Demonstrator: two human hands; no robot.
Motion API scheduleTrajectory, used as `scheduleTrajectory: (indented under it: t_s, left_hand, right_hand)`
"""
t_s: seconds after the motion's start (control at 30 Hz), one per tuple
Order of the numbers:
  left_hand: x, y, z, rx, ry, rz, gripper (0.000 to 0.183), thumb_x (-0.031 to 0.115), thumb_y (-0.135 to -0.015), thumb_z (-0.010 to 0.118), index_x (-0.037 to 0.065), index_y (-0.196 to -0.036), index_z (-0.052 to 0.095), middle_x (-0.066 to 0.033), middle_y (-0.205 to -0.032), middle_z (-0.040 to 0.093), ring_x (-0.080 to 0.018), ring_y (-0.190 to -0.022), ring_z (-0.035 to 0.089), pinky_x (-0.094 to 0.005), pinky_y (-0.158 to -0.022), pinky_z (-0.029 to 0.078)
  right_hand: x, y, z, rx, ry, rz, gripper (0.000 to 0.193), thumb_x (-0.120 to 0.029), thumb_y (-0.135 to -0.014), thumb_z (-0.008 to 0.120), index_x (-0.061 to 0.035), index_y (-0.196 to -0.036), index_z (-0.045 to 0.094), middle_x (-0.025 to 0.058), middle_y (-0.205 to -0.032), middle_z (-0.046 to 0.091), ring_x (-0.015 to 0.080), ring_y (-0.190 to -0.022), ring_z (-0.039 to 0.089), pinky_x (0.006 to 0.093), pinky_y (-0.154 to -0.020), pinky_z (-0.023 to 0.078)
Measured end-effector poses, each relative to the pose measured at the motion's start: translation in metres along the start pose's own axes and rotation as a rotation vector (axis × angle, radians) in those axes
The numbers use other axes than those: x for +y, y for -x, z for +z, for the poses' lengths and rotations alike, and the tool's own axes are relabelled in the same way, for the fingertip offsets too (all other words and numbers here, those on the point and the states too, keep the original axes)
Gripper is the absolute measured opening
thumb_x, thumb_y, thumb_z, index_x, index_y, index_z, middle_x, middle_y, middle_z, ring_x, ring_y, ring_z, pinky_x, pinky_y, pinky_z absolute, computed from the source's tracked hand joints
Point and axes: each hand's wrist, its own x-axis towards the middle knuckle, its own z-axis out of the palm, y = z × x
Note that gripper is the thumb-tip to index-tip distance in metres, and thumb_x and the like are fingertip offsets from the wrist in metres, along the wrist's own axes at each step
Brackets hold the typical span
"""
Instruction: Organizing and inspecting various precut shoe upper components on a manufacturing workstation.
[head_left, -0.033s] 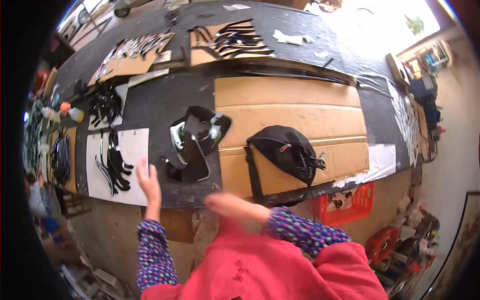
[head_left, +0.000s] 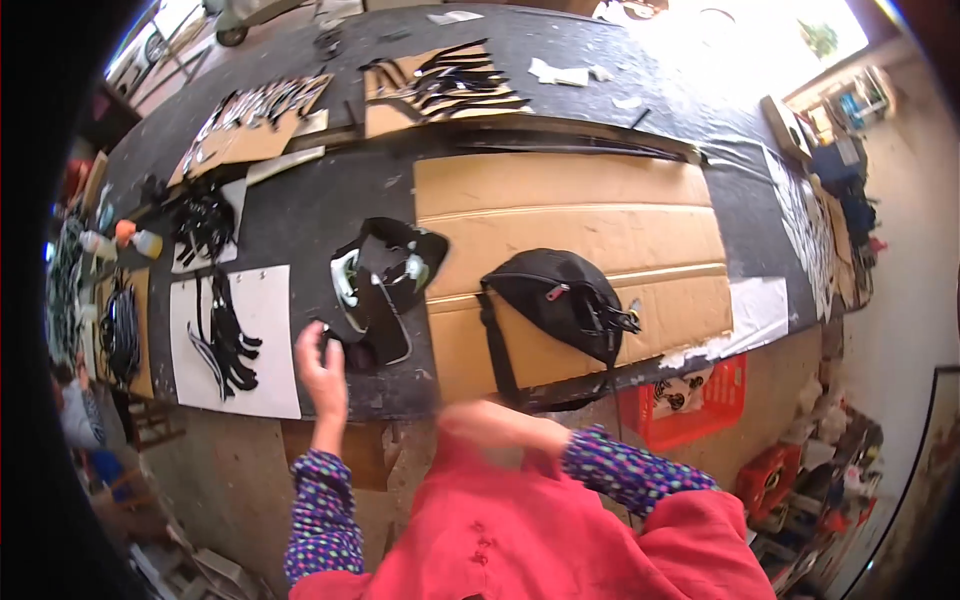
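Observation:
My left hand [head_left: 323,378] is beside a black cap-like thing [head_left: 388,325] with pale patches and a curved flap, lying on the dark table [head_left: 270,215]. Its fingers are apart at the near left end of that thing; I cannot tell whether they touch it. My right hand [head_left: 480,425], smeared by motion, is in front of my red clothing at the table's near edge, its fingers unclear. A black waist bag [head_left: 550,290] with a strap rests on the brown cardboard sheet [head_left: 590,180].
Left of my left hand, black curved strips [head_left: 235,350] lie on a white board [head_left: 185,370]. More strips lie on cardboard [head_left: 383,120] at the back. A long dark bar [head_left: 560,138] crosses the table. A red crate [head_left: 680,430] stands below the right edge.
My left hand has moved right, from the white board's edge to the black cap-like thing. My right hand has shifted slightly right. The whole view has turned a little.

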Motion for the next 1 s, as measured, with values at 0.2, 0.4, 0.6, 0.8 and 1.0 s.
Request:
scheduleTrajectory:
  t_s: [0.2, 0.4, 0.6, 0.8, 1.0]
  left_hand:
    - [0.169, 0.143, 0.137, -0.381, 0.102, 0.256, 0.035, 0.010, -0.084, 0.064, 0.005, -0.118, 0.056, -0.0119, -0.119, 0.055, -0.0282, -0.116, 0.049, -0.0386, -0.102, 0.037]
    - [0.288, 0.209, 0.218, -0.424, 0.163, 0.330, 0.028, 0.006, -0.084, 0.062, 0.004, -0.111, 0.061, -0.0106, -0.117, 0.056, -0.0245, -0.111, 0.053, -0.0354, -0.098, 0.039]
    - [0.341, 0.237, 0.279, -0.712, 0.320, 0.109, 0.024, -0.003, -0.086, 0.058, 0.004, -0.108, 0.063, -0.0014, -0.103, 0.061, -0.0103, -0.092, 0.059, -0.0229, -0.082, 0.046]
    - [0.387, 0.233, 0.362, -0.974, 0.182, 0.006, 0.023, -0.001, -0.084, 0.059, 0.003, -0.106, 0.064, -0.0019, -0.096, 0.064, -0.0091, -0.087, 0.060, -0.0227, -0.078, 0.048]
    - [0.472, 0.264, 0.514, -1.344, 0.139, 0.280, 0.025, 0.003, -0.086, 0.057, 0.005, -0.109, 0.065, -0.0065, -0.097, 0.065, -0.0137, -0.089, 0.061, -0.0268, -0.080, 0.049]
  right_hand:
    - [-0.079, 0.273, -0.061, 0.229, -0.771, 0.361, 0.031, -0.012, -0.092, 0.059, -0.0001, -0.121, 0.055, 0.0104, -0.112, 0.063, 0.0183, -0.103, 0.060, 0.0323, -0.091, 0.048]
    - [-0.023, 0.424, -0.087, 0.706, -1.000, 0.200, 0.026, -0.012, -0.089, 0.063, -0.0015, -0.112, 0.059, 0.0091, -0.105, 0.065, 0.0157, -0.099, 0.061, 0.0308, -0.089, 0.049]
    - [0.091, 0.470, -0.116, 1.054, -1.013, 0.261, 0.020, -0.013, -0.088, 0.062, -0.0043, -0.106, 0.058, 0.0044, -0.095, 0.065, 0.0098, -0.083, 0.060, 0.0238, -0.073, 0.049]
    - [0.165, 0.508, -0.167, 1.072, -0.923, 0.445, 0.016, -0.008, -0.090, 0.060, -0.0036, -0.105, 0.058, 0.0055, -0.091, 0.065, 0.0116, -0.077, 0.062, 0.0239, -0.069, 0.050]
    - [0.210, 0.598, -0.265, 1.233, -0.762, 0.461, 0.014, -0.007, -0.090, 0.058, -0.0030, -0.103, 0.058, 0.0050, -0.090, 0.065, 0.0104, -0.077, 0.061, 0.0226, -0.068, 0.050]
